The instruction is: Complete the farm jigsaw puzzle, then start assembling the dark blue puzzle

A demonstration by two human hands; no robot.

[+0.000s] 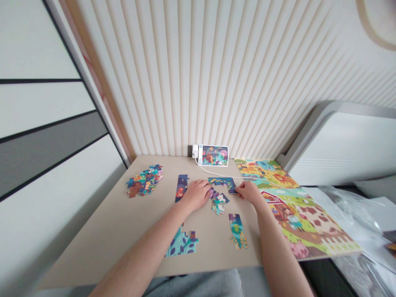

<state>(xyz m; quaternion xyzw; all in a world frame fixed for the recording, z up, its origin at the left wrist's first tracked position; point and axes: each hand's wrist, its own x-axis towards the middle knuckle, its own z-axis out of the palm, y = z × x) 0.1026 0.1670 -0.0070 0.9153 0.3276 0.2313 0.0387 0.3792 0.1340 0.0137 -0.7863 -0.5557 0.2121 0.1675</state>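
My left hand [197, 194] lies on the table between a dark blue puzzle strip [181, 184] and a small cluster of joined pieces [219, 202]; whether it holds anything is hidden. The fingers of my right hand [246, 192] are closed on the lower right corner piece [232, 189] of a dark blue puzzle section [221, 181]. Nearer the front edge lie a teal leafy section [184, 242], partly behind my left forearm, and a green and orange strip [238, 232]. A pile of loose pieces [145, 180] sits at the left.
A reference picture card [214, 156] leans on the wall beside a white charger [195, 151]. Its cable [222, 176] crosses the table's [120, 231] back. Two puzzle pictures, animals [266, 172] and a farm [309, 222], lie right; clear plastic [352, 206] is beyond.
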